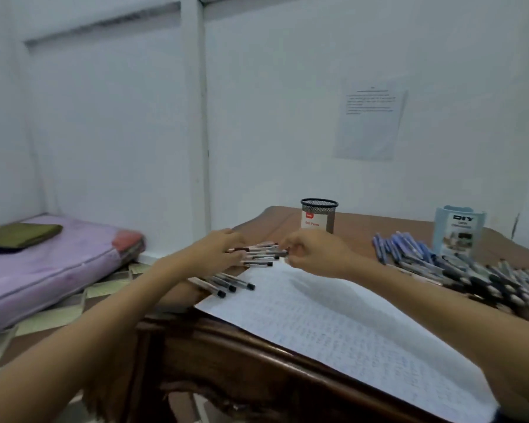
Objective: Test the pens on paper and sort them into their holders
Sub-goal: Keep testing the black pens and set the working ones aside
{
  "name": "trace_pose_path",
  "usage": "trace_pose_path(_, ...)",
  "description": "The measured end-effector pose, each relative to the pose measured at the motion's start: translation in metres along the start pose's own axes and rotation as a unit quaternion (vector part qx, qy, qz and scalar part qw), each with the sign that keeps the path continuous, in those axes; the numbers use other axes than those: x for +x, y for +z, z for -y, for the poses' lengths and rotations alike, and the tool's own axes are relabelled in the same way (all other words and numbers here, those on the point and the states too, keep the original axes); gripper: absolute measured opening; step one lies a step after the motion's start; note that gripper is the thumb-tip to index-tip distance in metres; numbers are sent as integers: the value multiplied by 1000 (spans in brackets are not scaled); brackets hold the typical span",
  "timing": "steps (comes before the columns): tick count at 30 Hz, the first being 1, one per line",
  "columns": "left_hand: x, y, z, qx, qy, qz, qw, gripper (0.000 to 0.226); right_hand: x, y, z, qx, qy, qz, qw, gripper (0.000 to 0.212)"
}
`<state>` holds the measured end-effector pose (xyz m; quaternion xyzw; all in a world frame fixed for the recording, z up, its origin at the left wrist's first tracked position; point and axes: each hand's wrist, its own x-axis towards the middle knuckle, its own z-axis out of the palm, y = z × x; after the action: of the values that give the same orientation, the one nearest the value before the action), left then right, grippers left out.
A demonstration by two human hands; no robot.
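Several clear pens with black caps (261,254) lie bunched between my hands on the wooden table (379,227). My left hand (217,250) holds the left ends of the bunch, fingers curled round them. At the right ends, my right hand (312,251) pinches the cap of one pen. A few more black-capped pens (226,285) lie near the table's left edge. The written-on paper sheet (348,325) lies in front of me. A black mesh holder (318,216) stands behind the bunch, a light-blue holder (457,230) at the right.
A pile of blue pens (403,247) and a larger heap of dark pens (495,279) cover the table's right side. Left of the table a purple mattress (43,270) lies on the floor with a green folded cloth (19,236). A printed sheet (370,120) hangs on the wall.
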<state>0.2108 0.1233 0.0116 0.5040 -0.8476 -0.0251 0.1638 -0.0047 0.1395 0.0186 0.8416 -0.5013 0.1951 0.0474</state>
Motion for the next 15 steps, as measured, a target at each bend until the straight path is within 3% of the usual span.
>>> trace_pose_path(4, -30, -3, 33, 0, -47, -9, 999, 43, 27, 30, 17, -24, -30, 70, 997, 38)
trace_pose_path(10, -53, 4, 53, -17, -70, -1, 997, 43, 33, 50, 13, 25, -22, 21, 999, 12)
trace_pose_path(13, -52, 5, 52, -24, -66, -6, 997, 44, 31, 40, 11, 112, 14, 12, 993, 9)
trace_pose_path(15, -48, 5, 49, -32, -63, -10, 997, 43, 25, 26, 8, 227, 63, -18, 972, 6)
